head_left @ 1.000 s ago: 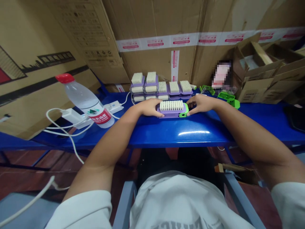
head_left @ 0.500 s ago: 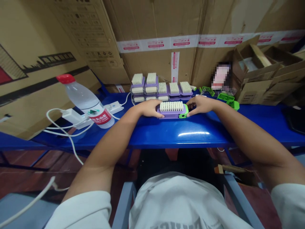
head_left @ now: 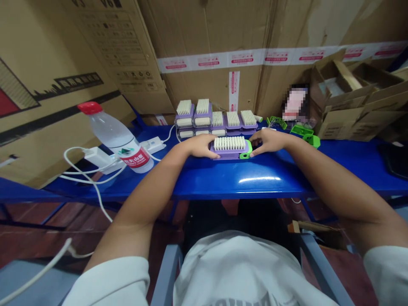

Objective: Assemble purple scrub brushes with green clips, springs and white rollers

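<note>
A purple brush (head_left: 227,154) with rows of white bristles facing up rests on the blue table. A green end piece (head_left: 245,155) with a round hole sits at its right end. My left hand (head_left: 203,146) grips the brush's left end, with the thumb along the near side. At the other end, my right hand (head_left: 267,141) holds the green piece between thumb and curled fingers. Some of its fingers are hidden behind the brush. Just behind stand several similar purple brushes (head_left: 233,120), some of them stacked.
A water bottle (head_left: 127,146) with a red cap leans at the left beside white power adapters (head_left: 98,158) and cables. Green plastic parts (head_left: 311,139) lie to the right, in front of a divided cardboard box (head_left: 338,117). Large cardboard sheets (head_left: 207,32) stand behind the blue table (head_left: 219,180).
Both hands keep the same hold on the brush. The whole view has shifted very slightly; nothing on the table has visibly moved.
</note>
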### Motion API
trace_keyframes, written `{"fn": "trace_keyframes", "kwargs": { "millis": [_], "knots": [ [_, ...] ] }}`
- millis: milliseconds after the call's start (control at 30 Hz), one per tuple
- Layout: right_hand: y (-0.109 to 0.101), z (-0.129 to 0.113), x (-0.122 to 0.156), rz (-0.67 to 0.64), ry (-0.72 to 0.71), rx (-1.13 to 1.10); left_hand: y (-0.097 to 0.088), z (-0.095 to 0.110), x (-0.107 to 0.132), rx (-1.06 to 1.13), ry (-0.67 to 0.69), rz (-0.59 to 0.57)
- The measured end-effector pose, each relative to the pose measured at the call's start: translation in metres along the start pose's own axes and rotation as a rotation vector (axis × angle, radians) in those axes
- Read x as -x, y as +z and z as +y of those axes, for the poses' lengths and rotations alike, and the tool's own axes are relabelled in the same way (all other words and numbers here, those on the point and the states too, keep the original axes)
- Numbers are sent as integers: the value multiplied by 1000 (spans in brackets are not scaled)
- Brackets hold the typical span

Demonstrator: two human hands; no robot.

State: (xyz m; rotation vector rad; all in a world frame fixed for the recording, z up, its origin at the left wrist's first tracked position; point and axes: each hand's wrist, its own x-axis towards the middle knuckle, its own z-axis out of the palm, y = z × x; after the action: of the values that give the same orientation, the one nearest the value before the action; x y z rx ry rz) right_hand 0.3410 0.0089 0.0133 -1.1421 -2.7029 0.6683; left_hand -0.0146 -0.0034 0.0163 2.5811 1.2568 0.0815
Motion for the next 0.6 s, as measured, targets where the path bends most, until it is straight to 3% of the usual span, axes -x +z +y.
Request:
{"fn": "trace_keyframes", "kwargs": {
  "millis": [333,600],
  "knots": [
    [1,4,-1,25,-80,16,-1,2,1,15,-2,-13],
    [0,1,0,12,-51,19,0,1,0,9,-11,-14]
  ]
}}
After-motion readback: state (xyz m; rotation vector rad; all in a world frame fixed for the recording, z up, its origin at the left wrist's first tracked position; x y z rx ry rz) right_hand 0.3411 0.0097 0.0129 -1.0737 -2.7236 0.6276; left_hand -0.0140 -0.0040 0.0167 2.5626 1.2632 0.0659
